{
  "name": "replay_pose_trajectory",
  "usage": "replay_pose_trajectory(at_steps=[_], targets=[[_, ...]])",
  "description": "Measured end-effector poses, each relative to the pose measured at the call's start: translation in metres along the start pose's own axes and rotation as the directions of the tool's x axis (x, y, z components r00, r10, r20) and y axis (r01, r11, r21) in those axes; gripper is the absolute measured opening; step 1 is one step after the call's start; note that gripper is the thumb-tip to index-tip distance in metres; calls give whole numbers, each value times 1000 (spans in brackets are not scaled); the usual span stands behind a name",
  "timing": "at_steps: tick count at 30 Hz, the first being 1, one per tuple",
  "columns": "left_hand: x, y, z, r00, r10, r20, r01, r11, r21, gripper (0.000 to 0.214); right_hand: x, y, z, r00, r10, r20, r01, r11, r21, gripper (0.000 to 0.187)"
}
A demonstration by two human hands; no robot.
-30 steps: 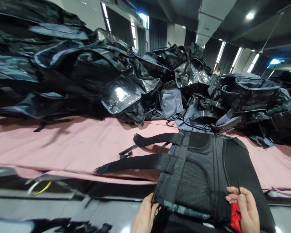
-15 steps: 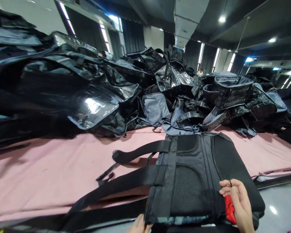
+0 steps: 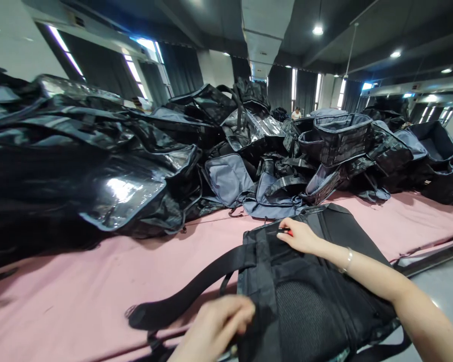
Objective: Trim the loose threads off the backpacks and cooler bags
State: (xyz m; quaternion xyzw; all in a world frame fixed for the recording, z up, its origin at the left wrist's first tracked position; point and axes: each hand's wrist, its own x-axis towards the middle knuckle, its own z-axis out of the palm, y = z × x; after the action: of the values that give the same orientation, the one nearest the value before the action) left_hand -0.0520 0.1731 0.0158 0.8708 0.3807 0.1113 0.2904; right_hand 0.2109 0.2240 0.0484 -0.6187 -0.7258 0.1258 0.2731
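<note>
A black backpack (image 3: pixel 305 306) lies with its mesh-padded back panel up and its shoulder strap (image 3: pixel 196 281) stretched to the left. My right hand (image 3: pixel 294 235) reaches across to the far end of the panel, closed on a small red and black tool (image 3: pixel 286 231). Most of that tool is hidden by the fingers, so its exact kind does not show. Over the near left edge of the backpack is my left hand (image 3: pixel 222 322), blurred, with its fingers curled in. Whether anything is inside those fingers cannot be made out.
Under the backpack spreads a pink cloth (image 3: pixel 98 281) on the table. Behind it, black bags (image 3: pixel 136 176) with grey-blue or silvery linings are heaped across the whole width. An open box-shaped bag (image 3: pixel 335 141) sits right of centre. A person (image 3: pixel 296 114) is far back.
My right hand has moved from the backpack's right side to the far end, still with the red tool. My left hand has risen from the bottom corner. The view has shifted right.
</note>
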Motion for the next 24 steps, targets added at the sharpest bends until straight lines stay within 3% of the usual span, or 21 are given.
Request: replay_pose_trajectory(at_steps=[3,5,8,14,18,21,24], targets=[[63,-3,-20,964,-101,-248,167,951,261,30,28,7,34,998,63,-20,-64,998,-18,13],[96,-13,-21,947,-142,-289,236,917,321,33,34,13,51,993,111,-35,-112,993,-27,12],[125,-27,-17,952,-164,-260,263,872,413,34,34,21,65,989,139,-44,-141,989,-36,14],[140,-22,-16,986,-121,-116,166,803,573,23,30,27,71,992,126,-19,-127,991,-50,16],[142,-20,-12,995,-50,-84,92,785,613,20,29,28,71,995,100,16,-98,993,-60,16],[138,-30,-8,994,20,-110,50,799,599,23,27,29,69,997,67,42,-65,996,-62,16],[132,-46,-6,976,67,-206,60,830,554,25,25,30,67,997,26,66,-22,998,-57,16]])
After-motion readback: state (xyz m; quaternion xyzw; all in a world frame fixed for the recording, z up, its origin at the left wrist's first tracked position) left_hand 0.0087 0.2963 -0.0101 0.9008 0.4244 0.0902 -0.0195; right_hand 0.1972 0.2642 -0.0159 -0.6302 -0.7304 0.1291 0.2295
